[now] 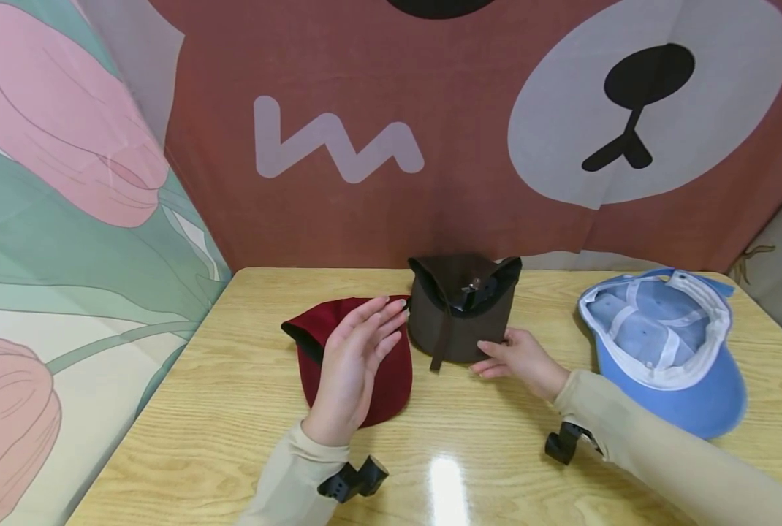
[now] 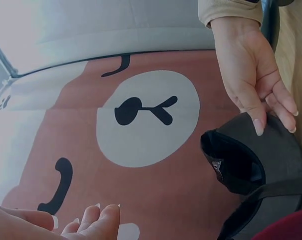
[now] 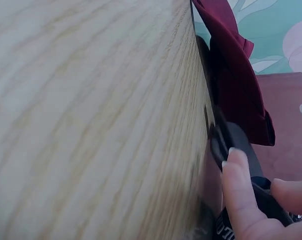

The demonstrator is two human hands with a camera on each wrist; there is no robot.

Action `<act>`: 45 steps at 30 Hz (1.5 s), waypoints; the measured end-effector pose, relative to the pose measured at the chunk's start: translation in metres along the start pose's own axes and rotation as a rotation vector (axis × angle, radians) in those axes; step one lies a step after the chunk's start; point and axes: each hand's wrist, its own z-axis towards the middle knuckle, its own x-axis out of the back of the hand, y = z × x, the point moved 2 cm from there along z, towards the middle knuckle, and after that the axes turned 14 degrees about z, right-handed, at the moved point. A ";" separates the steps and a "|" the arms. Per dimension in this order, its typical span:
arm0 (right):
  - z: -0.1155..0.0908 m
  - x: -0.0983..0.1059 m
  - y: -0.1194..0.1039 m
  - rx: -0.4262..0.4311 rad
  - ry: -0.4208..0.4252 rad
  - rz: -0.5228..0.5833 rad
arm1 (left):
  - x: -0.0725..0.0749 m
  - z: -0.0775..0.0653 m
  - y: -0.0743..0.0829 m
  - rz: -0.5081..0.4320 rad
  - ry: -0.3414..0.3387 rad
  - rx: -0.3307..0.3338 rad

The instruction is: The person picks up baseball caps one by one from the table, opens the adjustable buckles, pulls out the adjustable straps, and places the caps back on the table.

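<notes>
A dark brown cap [image 1: 457, 337] stands at the middle back of the table, its opening facing up and a strap hanging down its front. My right hand [image 1: 522, 361] pinches the lower right edge of its brim, thumb on the near face and fingers below. In the left wrist view the right hand [image 2: 253, 70] shows its thumb on the dark cap [image 2: 285, 155]. My left hand [image 1: 358, 358] is raised with fingers extended, holding nothing. It overlaps a dark red cap [image 1: 391, 383], which sits to the left of the brown one.
A light blue cap [image 1: 707, 405] with a white inner band lies upturned at the right of the wooden table [image 1: 187, 438]. A brown cloth [image 1: 365, 219] with a bear face hangs behind the table, and a flower-print cloth [image 1: 69, 292] hangs at the left.
</notes>
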 end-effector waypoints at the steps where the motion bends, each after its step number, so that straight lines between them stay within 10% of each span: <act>1: 0.000 0.000 0.000 0.001 -0.004 0.000 | 0.000 0.000 0.000 0.001 0.000 -0.001; 45: -0.094 0.089 -0.015 0.157 0.161 -0.363 | 0.002 0.000 -0.004 0.016 -0.007 0.001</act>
